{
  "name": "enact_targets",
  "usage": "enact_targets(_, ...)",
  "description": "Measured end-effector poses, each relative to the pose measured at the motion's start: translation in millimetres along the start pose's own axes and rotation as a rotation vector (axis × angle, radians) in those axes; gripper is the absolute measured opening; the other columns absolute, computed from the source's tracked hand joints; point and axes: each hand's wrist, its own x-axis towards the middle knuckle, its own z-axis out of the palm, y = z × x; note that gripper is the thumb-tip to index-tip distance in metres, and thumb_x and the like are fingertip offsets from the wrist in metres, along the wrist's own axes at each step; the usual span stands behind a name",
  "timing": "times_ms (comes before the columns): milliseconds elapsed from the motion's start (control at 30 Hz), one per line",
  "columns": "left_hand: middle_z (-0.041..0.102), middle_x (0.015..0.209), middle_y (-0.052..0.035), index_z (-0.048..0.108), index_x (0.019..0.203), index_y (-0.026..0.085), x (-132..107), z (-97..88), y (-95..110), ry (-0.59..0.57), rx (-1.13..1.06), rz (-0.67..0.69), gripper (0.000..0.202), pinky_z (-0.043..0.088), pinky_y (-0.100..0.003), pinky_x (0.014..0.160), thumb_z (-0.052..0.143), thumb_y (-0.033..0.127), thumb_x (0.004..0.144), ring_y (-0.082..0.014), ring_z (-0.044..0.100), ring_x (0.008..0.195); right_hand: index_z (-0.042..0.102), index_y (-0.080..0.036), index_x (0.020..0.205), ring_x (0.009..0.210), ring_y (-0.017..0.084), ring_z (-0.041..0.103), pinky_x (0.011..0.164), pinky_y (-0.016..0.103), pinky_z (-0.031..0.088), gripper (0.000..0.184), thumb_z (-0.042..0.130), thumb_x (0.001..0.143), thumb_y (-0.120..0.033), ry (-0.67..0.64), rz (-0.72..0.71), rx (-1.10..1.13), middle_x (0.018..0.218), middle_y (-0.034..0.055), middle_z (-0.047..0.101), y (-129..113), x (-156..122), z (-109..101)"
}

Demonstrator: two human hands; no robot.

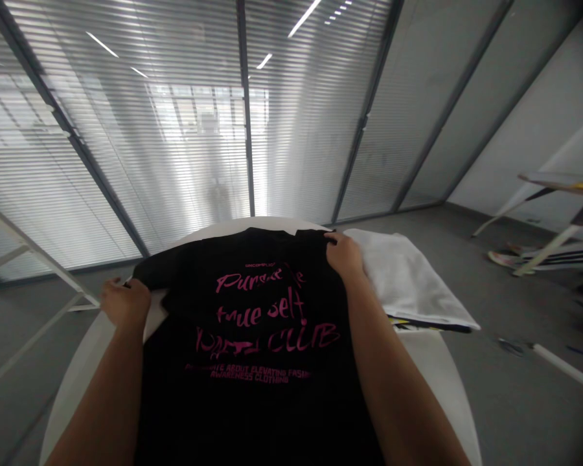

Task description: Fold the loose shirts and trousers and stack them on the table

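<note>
A black T-shirt (252,323) with pink lettering lies spread on a round white table (430,349), its back or front facing up. My left hand (125,303) grips the shirt's left edge near the sleeve. My right hand (344,255) holds the upper edge near the far shoulder. Just beyond that hand, a folded white cloth (408,278) rests on a dark garment with a yellow-striped edge (430,325), partly under the white cloth.
Behind the table stands a glass partition with slatted blinds (175,129), and a dim figure (217,200) shows through it. A white frame (34,272) stands at the left on the grey floor (529,401). At the right are a folding stand (558,213) and a white rod (566,367).
</note>
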Motion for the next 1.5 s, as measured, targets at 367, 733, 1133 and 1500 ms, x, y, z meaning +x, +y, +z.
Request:
enact_targets(367, 0.052, 0.132, -0.0122, 0.052, 0.134, 0.022, -69.4, 3.7, 90.6, -0.391, -0.085, 0.693, 0.048, 0.038, -0.044, 0.102, 0.042, 0.037, 0.089, -0.0289, 0.045, 0.123, 0.052, -0.009, 0.133, 0.114, 0.033, 0.054, 0.095, 0.047, 0.040, 0.055, 0.032, 0.083, -0.018, 0.362, 0.286, 0.104, 0.126, 0.0202, 0.058, 28.5, 3.8, -47.9)
enact_targets(733, 0.030, 0.154, -0.0051, 0.033, 0.146, 0.035, -87.6, 22.8, 87.3, -0.714, 0.054, 0.824, 0.057, 0.018, -0.052, 0.112, 0.027, 0.055, 0.093, -0.0289, 0.024, 0.141, 0.053, -0.015, 0.130, 0.125, 0.026, 0.043, 0.105, 0.045, 0.030, 0.046, 0.034, 0.091, -0.027, 0.157, -0.254, -0.053, 0.132, 0.0136, 0.054, -57.4, -28.9, 14.4)
enact_targets(1133, 0.026, 0.156, -0.0067, 0.030, 0.148, 0.035, -89.8, 21.6, 88.2, -0.705, 0.077, 0.809, 0.060, 0.015, -0.056, 0.112, 0.023, 0.058, 0.092, -0.0300, 0.021, 0.143, 0.020, -0.030, 0.151, 0.145, 0.029, 0.003, 0.112, 0.054, -0.003, 0.063, 0.017, 0.094, -0.058, -0.536, -0.298, -0.258, 0.159, 0.0047, 0.011, -40.9, -64.5, 105.4)
enact_targets(1500, 0.026, 0.156, -0.0079, 0.030, 0.148, 0.032, -92.8, 18.5, 90.4, -0.698, 0.097, 0.812, 0.064, 0.015, -0.056, 0.111, 0.022, 0.060, 0.092, -0.0308, 0.021, 0.142, 0.021, -0.029, 0.151, 0.145, 0.030, 0.003, 0.111, 0.054, -0.002, 0.066, 0.014, 0.093, -0.059, -0.510, -0.301, -0.277, 0.159, 0.0052, 0.011, -43.8, -67.3, 106.8)
